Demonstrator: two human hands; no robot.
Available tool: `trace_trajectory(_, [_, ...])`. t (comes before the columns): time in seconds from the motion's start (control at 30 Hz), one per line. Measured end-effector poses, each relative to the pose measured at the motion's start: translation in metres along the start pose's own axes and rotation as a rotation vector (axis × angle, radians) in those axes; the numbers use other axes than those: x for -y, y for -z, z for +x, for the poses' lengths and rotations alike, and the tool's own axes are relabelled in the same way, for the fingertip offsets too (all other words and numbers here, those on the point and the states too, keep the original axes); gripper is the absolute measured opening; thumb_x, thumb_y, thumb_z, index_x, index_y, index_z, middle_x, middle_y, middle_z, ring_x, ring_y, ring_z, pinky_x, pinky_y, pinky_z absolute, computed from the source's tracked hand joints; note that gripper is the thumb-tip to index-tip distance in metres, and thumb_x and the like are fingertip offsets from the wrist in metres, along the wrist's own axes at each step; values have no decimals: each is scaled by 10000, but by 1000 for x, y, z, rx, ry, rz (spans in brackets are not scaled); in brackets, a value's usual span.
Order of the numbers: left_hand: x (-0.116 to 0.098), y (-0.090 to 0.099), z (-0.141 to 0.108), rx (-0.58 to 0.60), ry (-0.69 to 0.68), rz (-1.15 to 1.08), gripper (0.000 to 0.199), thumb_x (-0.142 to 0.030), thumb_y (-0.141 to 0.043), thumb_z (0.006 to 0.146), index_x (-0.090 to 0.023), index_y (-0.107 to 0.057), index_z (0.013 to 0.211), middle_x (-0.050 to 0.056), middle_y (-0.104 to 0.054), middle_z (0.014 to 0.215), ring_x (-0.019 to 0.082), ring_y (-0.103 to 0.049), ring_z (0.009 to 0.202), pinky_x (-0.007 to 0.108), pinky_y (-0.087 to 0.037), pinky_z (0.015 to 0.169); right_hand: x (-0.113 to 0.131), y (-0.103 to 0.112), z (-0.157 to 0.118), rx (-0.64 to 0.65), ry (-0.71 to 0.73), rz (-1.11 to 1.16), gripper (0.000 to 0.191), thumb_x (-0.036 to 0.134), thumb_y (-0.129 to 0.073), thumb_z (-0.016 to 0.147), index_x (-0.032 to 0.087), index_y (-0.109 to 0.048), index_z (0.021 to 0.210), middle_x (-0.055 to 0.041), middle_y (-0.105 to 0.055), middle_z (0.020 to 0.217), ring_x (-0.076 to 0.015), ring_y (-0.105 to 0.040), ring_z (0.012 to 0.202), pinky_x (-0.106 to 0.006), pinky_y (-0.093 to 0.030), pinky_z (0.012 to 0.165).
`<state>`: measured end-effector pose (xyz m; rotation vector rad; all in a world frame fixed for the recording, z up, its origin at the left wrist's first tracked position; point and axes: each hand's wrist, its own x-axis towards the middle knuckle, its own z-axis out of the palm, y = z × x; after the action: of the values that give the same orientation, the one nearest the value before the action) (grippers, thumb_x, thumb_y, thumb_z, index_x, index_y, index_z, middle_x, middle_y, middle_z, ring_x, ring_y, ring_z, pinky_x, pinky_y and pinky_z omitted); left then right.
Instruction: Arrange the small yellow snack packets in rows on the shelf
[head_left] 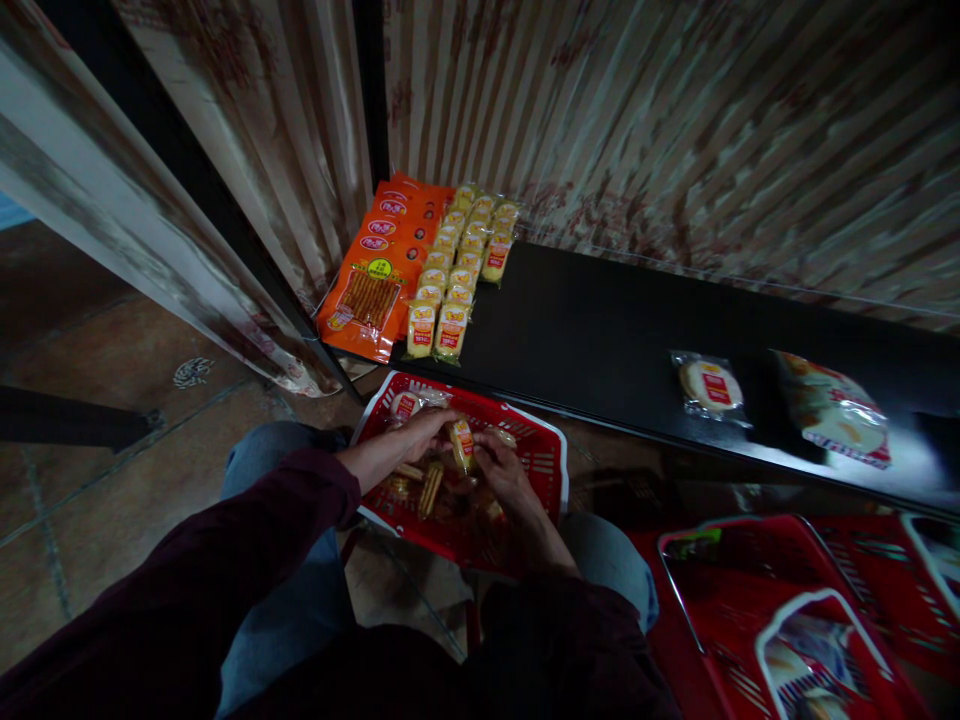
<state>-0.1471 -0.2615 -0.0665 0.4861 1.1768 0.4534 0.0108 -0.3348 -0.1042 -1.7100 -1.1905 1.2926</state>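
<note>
A small yellow wrapped snack cake with a red and white label is held upright over a red shopping basket. My left hand has its fingers closed at the packet's upper left side. From the right, the fingers of my right hand pinch at its other edge. Inside the basket, below the hands, lie brown stick-shaped snacks and a clear-wrapped packet with a red label. Part of the basket's contents is dim and hidden by my hands.
On the black shelf stand orange snack bags, rows of yellow wrapped cakes, a round wrapped cake and a larger bag. More red baskets sit at the lower right. A black post and curtains border the shelf.
</note>
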Motion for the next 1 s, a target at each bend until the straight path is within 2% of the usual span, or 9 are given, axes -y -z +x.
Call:
trace_trajectory(0.23, [-1,1,-6,45,-17,13,25,-139,-587,735,-153,-607,741,-4,-625,709,88,-574,641,163,-451,546,7,3,-6,-1,-41,41,356,481,-620,722,223,-679,960,-68,-712,994,-248,-649,935,-384,-522,832])
trace_trajectory(0.33, [-3,0,-10,90,-65,42,80,-74,-584,689,-142,-602,726,-3,-619,711,85,-572,647,164,-431,563,12,4,-10,23,-78,117,383,509,-649,704,229,-680,964,-64,-712,989,-247,-652,929,-380,-528,821])
trace_trajectory(0.47, [-7,0,-18,107,-92,74,97,-51,-603,676,-138,-584,716,-6,-605,712,79,-566,640,183,-426,597,22,6,-15,140,-84,249,433,519,-674,699,220,-675,1012,-61,-710,990,-233,-653,907,-371,-522,829])
trace_trajectory(0.57, [-9,2,-24,163,-113,126,114,-72,-632,679,-144,-586,755,-8,-610,747,81,-574,667,192,-426,619,29,7,-19,207,-109,306,436,505,-704,690,215,-674,1015,-51,-710,957,-220,-657,848,-368,-526,809])
trace_trajectory(0.67, [-11,7,-30,220,-152,198,167,-95,-659,671,-157,-585,808,-22,-599,771,76,-563,667,195,-423,619,34,7,-22,252,-89,327,418,477,-724,694,223,-666,1020,-37,-703,968,-212,-649,868,-374,-515,849])
trace_trajectory(0.83, [-17,11,-40,338,-268,331,233,-229,-705,690,-163,-596,884,-10,-600,853,80,-535,698,188,-373,576,42,8,-28,318,-23,390,447,455,-719,721,235,-632,1100,-31,-698,983,-200,-633,868,-355,-511,834])
trace_trajectory(0.93, [-19,9,-42,347,-364,364,231,-281,-702,705,-158,-585,862,-24,-580,805,81,-517,691,198,-386,617,48,11,-29,292,30,380,374,448,-703,745,229,-652,1044,-32,-689,994,-195,-624,873,-330,-504,822])
trace_trajectory(1.0, [-19,6,-42,316,-478,421,202,-292,-682,728,-158,-581,840,-27,-576,777,89,-518,703,210,-407,661,50,12,-30,259,55,365,319,448,-697,753,223,-671,979,-28,-688,963,-189,-622,839,-318,-504,795])
